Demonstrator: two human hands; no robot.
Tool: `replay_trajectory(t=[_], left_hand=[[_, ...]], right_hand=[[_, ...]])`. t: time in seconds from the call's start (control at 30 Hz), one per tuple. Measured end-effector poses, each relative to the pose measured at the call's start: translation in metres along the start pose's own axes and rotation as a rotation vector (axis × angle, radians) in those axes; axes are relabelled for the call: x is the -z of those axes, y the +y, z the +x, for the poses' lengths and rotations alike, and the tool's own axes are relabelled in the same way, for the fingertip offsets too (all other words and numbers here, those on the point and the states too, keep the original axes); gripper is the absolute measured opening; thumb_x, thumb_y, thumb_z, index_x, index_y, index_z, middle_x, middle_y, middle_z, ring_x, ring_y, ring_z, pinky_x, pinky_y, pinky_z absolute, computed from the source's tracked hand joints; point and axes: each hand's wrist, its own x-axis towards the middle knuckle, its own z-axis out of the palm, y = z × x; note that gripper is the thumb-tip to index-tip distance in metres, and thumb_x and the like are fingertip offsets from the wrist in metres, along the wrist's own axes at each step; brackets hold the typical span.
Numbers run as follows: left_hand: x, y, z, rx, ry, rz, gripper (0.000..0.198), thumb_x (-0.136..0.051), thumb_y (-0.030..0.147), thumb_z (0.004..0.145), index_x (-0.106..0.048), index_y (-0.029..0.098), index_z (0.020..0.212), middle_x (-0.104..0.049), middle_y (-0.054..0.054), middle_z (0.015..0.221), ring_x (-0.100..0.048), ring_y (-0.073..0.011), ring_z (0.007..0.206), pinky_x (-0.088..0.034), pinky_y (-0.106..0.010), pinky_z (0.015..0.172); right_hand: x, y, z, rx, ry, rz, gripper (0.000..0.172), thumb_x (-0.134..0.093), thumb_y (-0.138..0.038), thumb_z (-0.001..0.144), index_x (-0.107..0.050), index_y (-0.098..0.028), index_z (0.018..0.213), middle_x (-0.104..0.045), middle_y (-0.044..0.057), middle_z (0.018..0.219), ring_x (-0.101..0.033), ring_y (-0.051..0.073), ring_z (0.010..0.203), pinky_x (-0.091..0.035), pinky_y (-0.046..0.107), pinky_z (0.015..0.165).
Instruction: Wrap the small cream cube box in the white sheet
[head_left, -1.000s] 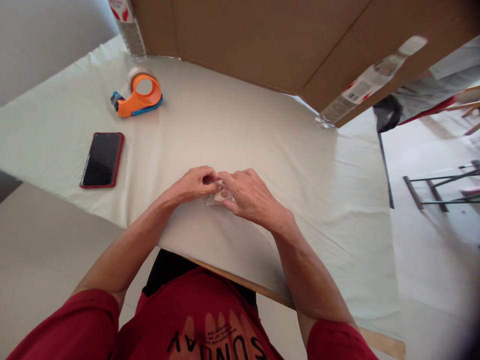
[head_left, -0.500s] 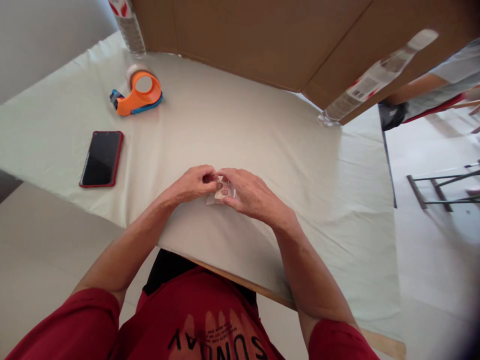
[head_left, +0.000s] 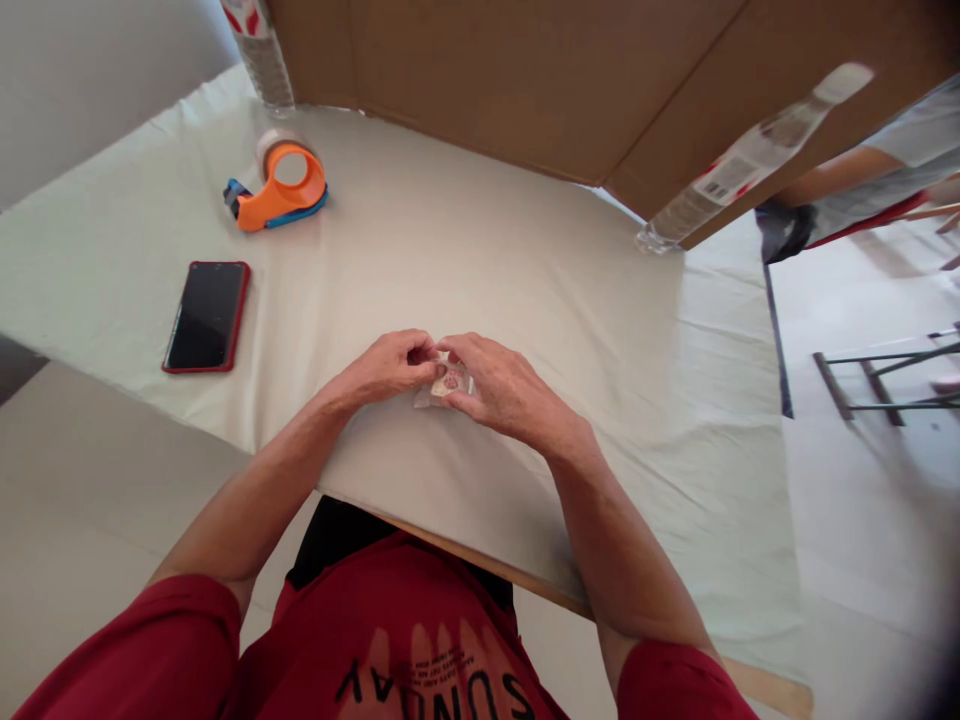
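Observation:
Near the front edge of the table, both hands meet around a small whitish packet (head_left: 452,382) with a reddish print on it. It looks like a clear or pale wrapper, but its contents are too small to make out. My left hand (head_left: 397,362) pinches its left side between thumb and fingers. Curved around its right side is my right hand (head_left: 499,388), with the thumb below and the fingers above. Parts of the packet are hidden behind the fingers.
On the pale-clothed table (head_left: 480,250) lie an orange tape dispenser (head_left: 259,208) and a red-cased phone (head_left: 206,317). A cardboard panel (head_left: 480,80) stands at the back, between a left bottle (head_left: 266,70) and a right bottle (head_left: 750,160). Behind the panel shows another person's arm (head_left: 840,178).
Both hands stay on the small packet with hardly any finger motion. The whole view has shifted very slightly.

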Motion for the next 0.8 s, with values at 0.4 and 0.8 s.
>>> replay_trajectory(t=[0.4, 0.8], left_hand=[[0.0005, 0.0019, -0.0004, -0.001, -0.011, 0.002, 0.016, -0.061, 0.033, 0.076, -0.056, 0.018, 0.072, -0.050, 0.003, 0.069, -0.043, -0.0118, 0.065, -0.033, -0.026, 0.058], [0.0009, 0.0011, 0.0002, -0.001, -0.007, 0.020, 0.018, -0.060, 0.034, 0.075, -0.054, 0.018, 0.072, -0.050, 0.003, 0.069, -0.042, -0.0117, 0.065, -0.032, -0.026, 0.058]], right_hand=[[0.0059, -0.0027, -0.0021, 0.004, -0.024, -0.025, 0.026, -0.061, -0.019, 0.089, -0.056, -0.020, 0.115, -0.067, 0.011, 0.114, -0.061, 0.025, 0.102, -0.045, 0.035, 0.082], [0.0071, -0.0077, -0.0019, -0.012, -0.045, -0.074, 0.030, -0.061, -0.018, 0.090, -0.057, -0.019, 0.120, -0.065, 0.010, 0.110, -0.061, 0.024, 0.099, -0.045, 0.034, 0.081]])
